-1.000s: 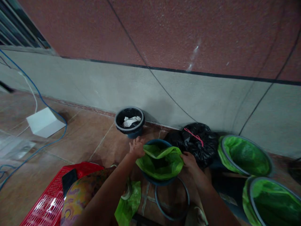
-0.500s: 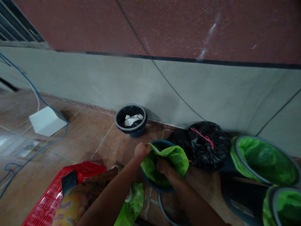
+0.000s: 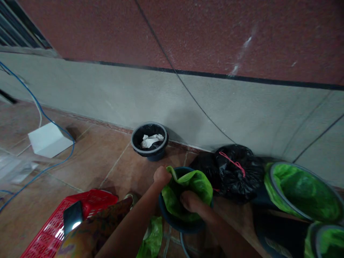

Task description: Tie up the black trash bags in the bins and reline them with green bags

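A green plastic bag [image 3: 202,184] lines the inside of a dark blue bin [image 3: 178,223] on the floor in front of me. At the bin's left rim, my left hand [image 3: 162,175] is closed on the bag's bunched top edge. My right hand [image 3: 190,201] reaches into the bag's opening; its fingers are mostly hidden, so I cannot tell whether they grip the plastic. Below the bin lies a grey ring [image 3: 184,245], partly behind my right forearm. More green plastic [image 3: 153,238] lies beside my left forearm.
A small bin [image 3: 149,153] with black liner and white paper stands by the wall. Tied black bags [image 3: 236,175] and green-lined bins [image 3: 306,190] are at right. At left are a red crate [image 3: 51,225] with a phone [image 3: 73,216], a white box [image 3: 50,139] and a blue cable [image 3: 60,162].
My right hand has come up a little inside the bag, showing more of its back. My left hand keeps hold of the edge. The view has shifted slightly.
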